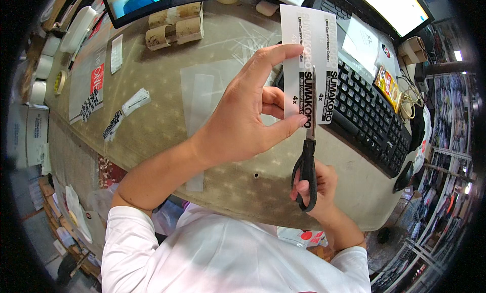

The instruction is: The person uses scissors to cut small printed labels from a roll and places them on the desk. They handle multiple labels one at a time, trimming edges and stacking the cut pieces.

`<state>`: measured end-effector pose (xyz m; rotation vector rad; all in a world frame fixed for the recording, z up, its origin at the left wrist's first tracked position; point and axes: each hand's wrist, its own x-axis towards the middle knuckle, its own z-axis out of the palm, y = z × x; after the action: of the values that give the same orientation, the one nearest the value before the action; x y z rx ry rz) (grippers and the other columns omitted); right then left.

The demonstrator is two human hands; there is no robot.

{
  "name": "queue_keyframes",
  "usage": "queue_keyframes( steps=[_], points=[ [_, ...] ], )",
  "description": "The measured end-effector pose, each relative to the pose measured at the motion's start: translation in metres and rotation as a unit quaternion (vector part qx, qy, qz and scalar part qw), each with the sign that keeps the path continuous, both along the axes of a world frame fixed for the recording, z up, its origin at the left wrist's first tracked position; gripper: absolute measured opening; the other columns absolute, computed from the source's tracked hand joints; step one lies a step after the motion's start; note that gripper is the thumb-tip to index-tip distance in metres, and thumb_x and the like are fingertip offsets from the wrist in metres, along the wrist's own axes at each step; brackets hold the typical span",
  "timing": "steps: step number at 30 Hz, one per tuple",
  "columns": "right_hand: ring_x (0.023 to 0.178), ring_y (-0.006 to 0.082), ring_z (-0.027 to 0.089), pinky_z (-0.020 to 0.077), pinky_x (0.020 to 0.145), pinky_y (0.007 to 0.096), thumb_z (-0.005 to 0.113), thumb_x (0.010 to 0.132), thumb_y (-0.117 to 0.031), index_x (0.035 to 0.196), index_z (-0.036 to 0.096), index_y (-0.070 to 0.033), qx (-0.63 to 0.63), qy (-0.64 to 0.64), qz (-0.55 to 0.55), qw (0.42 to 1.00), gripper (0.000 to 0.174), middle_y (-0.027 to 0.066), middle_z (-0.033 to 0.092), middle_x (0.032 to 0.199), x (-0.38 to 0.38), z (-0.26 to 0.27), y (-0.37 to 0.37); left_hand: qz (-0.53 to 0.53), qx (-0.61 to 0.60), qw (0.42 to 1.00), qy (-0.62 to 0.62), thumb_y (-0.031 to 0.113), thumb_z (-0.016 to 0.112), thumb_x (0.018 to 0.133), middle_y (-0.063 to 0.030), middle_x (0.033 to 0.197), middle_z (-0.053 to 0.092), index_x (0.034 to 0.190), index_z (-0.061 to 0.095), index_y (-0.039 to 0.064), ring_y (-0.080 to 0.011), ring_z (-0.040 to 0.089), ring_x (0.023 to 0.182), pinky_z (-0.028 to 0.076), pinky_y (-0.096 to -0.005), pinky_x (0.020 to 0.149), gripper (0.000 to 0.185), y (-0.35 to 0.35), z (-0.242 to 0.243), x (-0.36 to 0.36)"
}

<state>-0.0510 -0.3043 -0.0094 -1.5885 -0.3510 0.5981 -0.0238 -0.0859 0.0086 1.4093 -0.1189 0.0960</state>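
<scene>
My left hand (243,114) pinches a translucent sheet of printed transfer labels (290,33) near its left edge, thumb below and index finger above. The sheet is held up over the table and bears columns of black lettering. In my right hand (324,183) is a pair of scissors (309,167) with black handles. Their blades point away from me and lie along the gap between two printed columns. At the sheet's lower edge the columns look parted along the blades. How far the cut runs is hard to tell.
A black keyboard (374,120) lies right of the sheet, with a mouse (403,176) near the table edge. Printed strips (136,102) and clear film (197,71) lie on the table (163,74) at left. Cardboard rolls (190,30) sit below one monitor (167,2).
</scene>
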Motion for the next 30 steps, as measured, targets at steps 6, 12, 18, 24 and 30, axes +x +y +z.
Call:
queue_keyframes(
  steps=[6, 12, 18, 24, 30],
  points=[
    [0.045, 0.0063, 0.052, 0.0364, 0.042, 0.0215, 0.075, 0.084, -0.039, 0.069, 0.050, -0.006, -0.013, -0.013, 0.001, 1.000, 0.044, -0.0021, 0.052, 0.051, -0.0004, 0.0007, 0.0006, -0.003, -0.004, 1.000, -0.008, -0.012, 0.069, 0.078, -0.0086, 0.123, 0.053, 0.148, 0.026, 0.006, -0.0100, 0.062, 0.087, 0.056, -0.0252, 0.076, 0.084, -0.0006, -0.0019, 0.0003],
    [0.047, 0.0070, 0.053, 0.0377, 0.043, 0.0226, 0.075, 0.084, -0.039, 0.071, 0.050, -0.004, 0.020, 0.031, -0.029, 0.999, 0.045, -0.0012, 0.053, 0.051, -0.0010, 0.0025, 0.0014, -0.024, -0.001, 1.000, 0.006, -0.012, 0.070, 0.078, -0.0076, 0.131, 0.047, 0.147, 0.026, 0.005, -0.0094, 0.060, 0.086, 0.055, -0.0244, 0.076, 0.084, -0.0070, -0.0017, -0.0041],
    [0.047, 0.0073, 0.052, 0.0370, 0.042, 0.0222, 0.075, 0.084, -0.039, 0.072, 0.050, -0.003, 0.025, 0.019, -0.027, 0.999, 0.045, -0.0007, 0.053, 0.052, 0.0003, 0.0017, 0.0023, -0.040, -0.008, 0.999, 0.011, -0.012, 0.070, 0.077, -0.0077, 0.135, 0.043, 0.147, 0.027, 0.005, -0.0097, 0.060, 0.087, 0.056, -0.0243, 0.076, 0.084, -0.0072, -0.0028, -0.0046],
    [0.046, 0.0073, 0.052, 0.0374, 0.041, 0.0219, 0.073, 0.085, -0.038, 0.072, 0.051, -0.004, 0.005, -0.006, -0.016, 1.000, 0.043, -0.0008, 0.053, 0.052, 0.0009, 0.0033, 0.0024, -0.037, -0.010, 0.999, 0.000, -0.012, 0.070, 0.077, -0.0085, 0.135, 0.043, 0.147, 0.026, 0.005, -0.0111, 0.062, 0.089, 0.056, -0.0237, 0.076, 0.084, -0.0077, -0.0041, -0.0035],
    [0.047, 0.0076, 0.054, 0.0387, 0.042, 0.0220, 0.074, 0.085, -0.040, 0.072, 0.051, -0.004, 0.008, 0.022, -0.030, 0.999, 0.044, -0.0001, 0.054, 0.053, 0.0008, 0.0044, 0.0025, -0.037, 0.003, 0.999, 0.012, -0.013, 0.069, 0.078, -0.0091, 0.135, 0.043, 0.147, 0.026, 0.005, -0.0120, 0.063, 0.091, 0.056, -0.0215, 0.073, 0.084, -0.0089, -0.0052, -0.0049]
  ],
)
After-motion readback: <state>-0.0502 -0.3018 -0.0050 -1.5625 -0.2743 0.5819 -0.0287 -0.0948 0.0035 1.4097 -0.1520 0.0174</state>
